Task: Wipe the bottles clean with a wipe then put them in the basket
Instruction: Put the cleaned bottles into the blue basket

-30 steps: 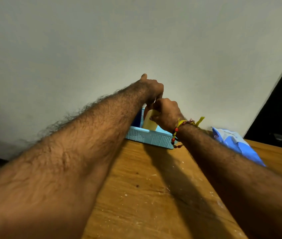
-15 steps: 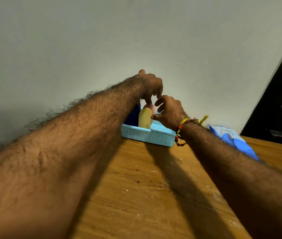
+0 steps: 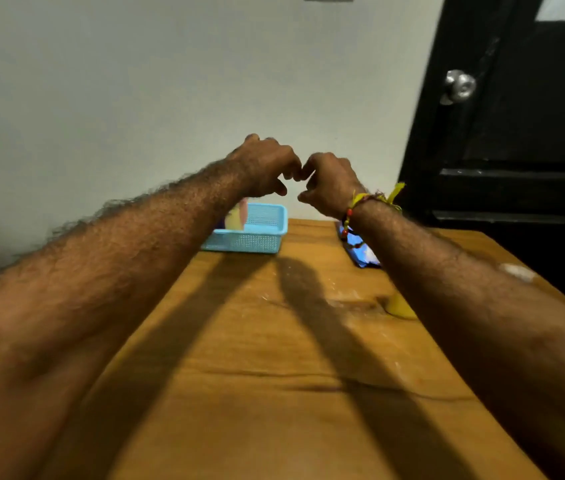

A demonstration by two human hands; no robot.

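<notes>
Hovering knuckle to knuckle: left hand (image 3: 267, 166), right hand (image 3: 329, 183), both curled, empty.
Below them: basket (image 3: 267, 233) holding a bottle (image 3: 236, 218).

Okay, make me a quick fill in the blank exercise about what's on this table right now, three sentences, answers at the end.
1. The yellow bottle stands inside the light ____ basket.
2. Both hands, left and right, are raised above the ____ table.
3. A beaded bracelet is on the ____ wrist.

Answers: blue; wooden; right
</notes>
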